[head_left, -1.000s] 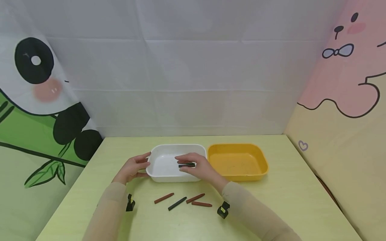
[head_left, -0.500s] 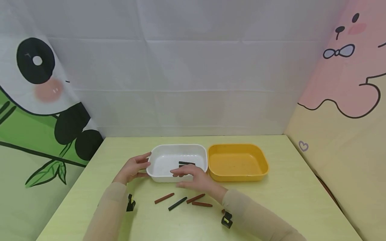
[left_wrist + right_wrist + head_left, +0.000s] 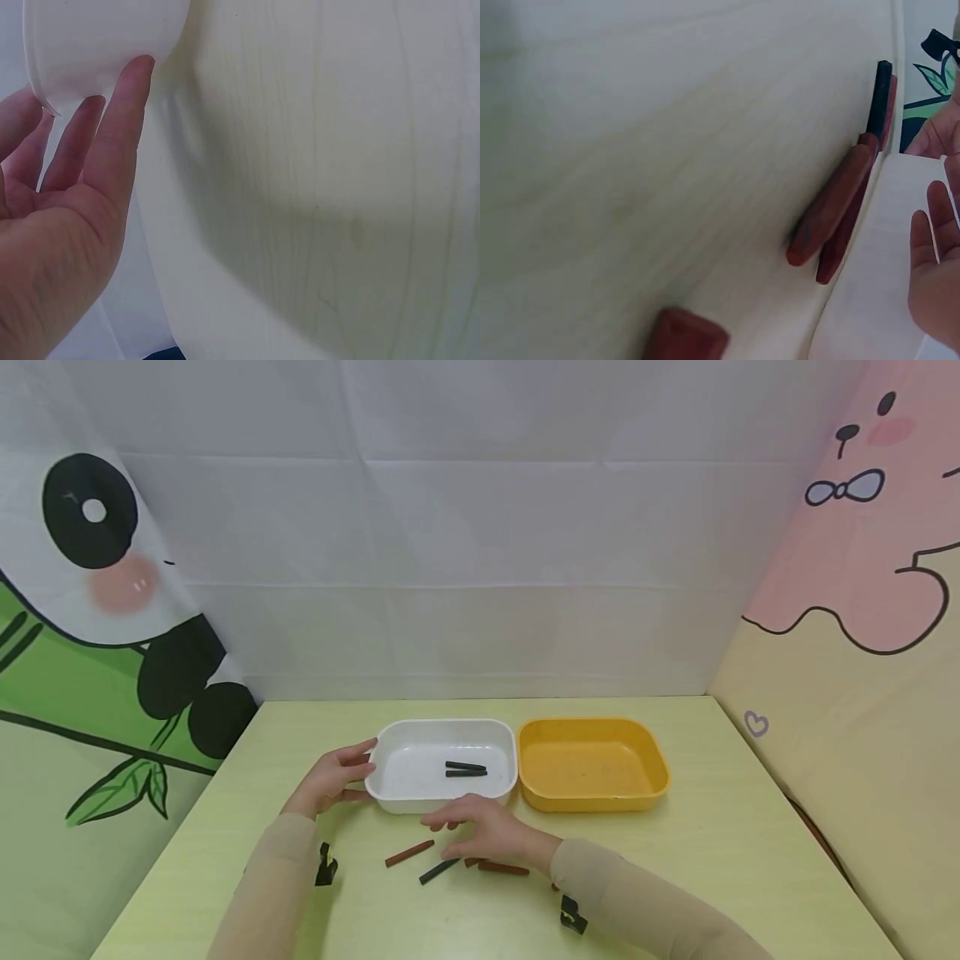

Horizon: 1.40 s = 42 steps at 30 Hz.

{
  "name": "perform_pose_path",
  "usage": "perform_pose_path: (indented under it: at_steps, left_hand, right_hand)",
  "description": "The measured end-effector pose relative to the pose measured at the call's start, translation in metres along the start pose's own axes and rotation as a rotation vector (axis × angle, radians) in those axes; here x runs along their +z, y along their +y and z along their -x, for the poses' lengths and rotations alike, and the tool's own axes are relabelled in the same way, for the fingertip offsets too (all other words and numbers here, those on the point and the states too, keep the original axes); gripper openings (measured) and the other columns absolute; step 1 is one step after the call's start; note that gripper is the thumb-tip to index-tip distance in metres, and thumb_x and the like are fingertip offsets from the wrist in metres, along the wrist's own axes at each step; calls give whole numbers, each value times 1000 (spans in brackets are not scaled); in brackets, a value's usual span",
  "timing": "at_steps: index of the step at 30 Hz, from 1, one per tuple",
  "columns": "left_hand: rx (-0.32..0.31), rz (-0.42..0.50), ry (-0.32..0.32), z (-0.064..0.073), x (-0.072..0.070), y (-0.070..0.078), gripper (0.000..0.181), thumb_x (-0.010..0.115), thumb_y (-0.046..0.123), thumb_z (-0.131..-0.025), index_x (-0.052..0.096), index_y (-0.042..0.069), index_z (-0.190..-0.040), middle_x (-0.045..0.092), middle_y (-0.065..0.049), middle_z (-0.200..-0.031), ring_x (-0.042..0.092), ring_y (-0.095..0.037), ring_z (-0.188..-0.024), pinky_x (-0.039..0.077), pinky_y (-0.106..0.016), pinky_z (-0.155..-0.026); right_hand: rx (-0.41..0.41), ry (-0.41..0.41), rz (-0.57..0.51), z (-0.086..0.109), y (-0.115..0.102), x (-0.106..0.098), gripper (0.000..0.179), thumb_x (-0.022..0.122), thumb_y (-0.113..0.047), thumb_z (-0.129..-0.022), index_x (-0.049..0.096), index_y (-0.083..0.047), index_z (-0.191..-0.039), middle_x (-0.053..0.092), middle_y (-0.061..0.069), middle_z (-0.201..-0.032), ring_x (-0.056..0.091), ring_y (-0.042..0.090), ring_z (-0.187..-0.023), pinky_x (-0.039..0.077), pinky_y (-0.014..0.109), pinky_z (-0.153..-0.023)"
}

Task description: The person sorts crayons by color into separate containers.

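My left hand (image 3: 330, 781) rests its spread, straight fingers against the left end of the white tray (image 3: 397, 807); in the left wrist view the fingertips (image 3: 139, 71) touch its wall. Two black crayons (image 3: 466, 773) lie side by side inside the tray. My right hand (image 3: 491, 833), holding nothing, hovers before the tray with loosely bent fingers. Below it on the table are a black crayon (image 3: 438, 872) and several brownish-red crayons (image 3: 409, 853), some partly hidden by the hand. The right wrist view shows a red crayon (image 3: 832, 206) overlapping another, and one more (image 3: 685, 337) near the bottom edge.
A yellow tray (image 3: 592, 804) stands right beside the white one. Behind the pale table (image 3: 712, 860) hangs a white cloth (image 3: 480, 635), with cartoon-printed cloths at both sides.
The right hand has let go of the two black crayons inside the white tray. It has drawn back toward the crayons on the table. The left hand has stayed at the tray.
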<state>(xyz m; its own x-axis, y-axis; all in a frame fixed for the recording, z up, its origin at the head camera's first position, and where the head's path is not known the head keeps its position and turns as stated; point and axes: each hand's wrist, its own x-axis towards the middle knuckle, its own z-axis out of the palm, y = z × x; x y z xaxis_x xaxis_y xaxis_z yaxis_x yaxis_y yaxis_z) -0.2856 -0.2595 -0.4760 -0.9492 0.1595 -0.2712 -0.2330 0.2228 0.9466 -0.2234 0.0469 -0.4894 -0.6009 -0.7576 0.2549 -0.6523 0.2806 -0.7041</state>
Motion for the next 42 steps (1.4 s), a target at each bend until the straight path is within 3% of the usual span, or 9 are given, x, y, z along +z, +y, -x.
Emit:
perform_pose_path:
  at_steps: [5, 10, 20, 28, 42]
  left_hand:
    - [8, -2, -4, 0, 0, -1, 60, 55, 7, -102, 30, 9, -156, 31, -31, -151, 48, -45, -126, 55, -49, -87]
    - [-1, 0, 4, 0, 0, -1, 60, 57, 7, -101, 31, 10, -155, 31, -30, -152, 49, -43, -124, 54, -50, -89]
    - [-7, -8, 10, -1, 0, -1, 60, 57, 8, -101, 32, 11, -155, 32, -29, -152, 50, -43, -124, 55, -48, -87]
    - [-3, -8, 7, -1, -1, -2, 59, 55, 7, -102, 31, 10, -155, 32, -30, -152, 50, -43, -124, 56, -48, -86]
    - [-14, 5, 7, 0, -2, 0, 60, 56, 7, -101, 32, 11, -155, 32, -30, -152, 51, -43, -123, 55, -48, -87]
  right_hand:
    - [-74, -29, -8, -2, 6, 8, 51, 83, -12, -81, 67, -13, -129, 70, -4, -116, 64, 14, -99, 50, 20, -88]
    - [-132, -60, 90, -1, 15, 16, 48, 83, -15, -81, 69, -15, -127, 72, -5, -111, 63, 8, -96, 48, 15, -84]
    - [-85, -134, 235, 0, 22, 22, 46, 84, -23, -81, 71, -22, -125, 70, -11, -106, 56, -3, -96, 40, 11, -86]
    - [-48, -153, 264, 1, 19, 24, 38, 81, -25, -83, 73, -24, -120, 69, -13, -108, 55, -2, -101, 39, 11, -90]
    - [-6, -117, 270, 0, 18, 31, 29, 84, -26, -79, 79, -27, -108, 66, -14, -99, 53, -3, -93, 38, 9, -83]
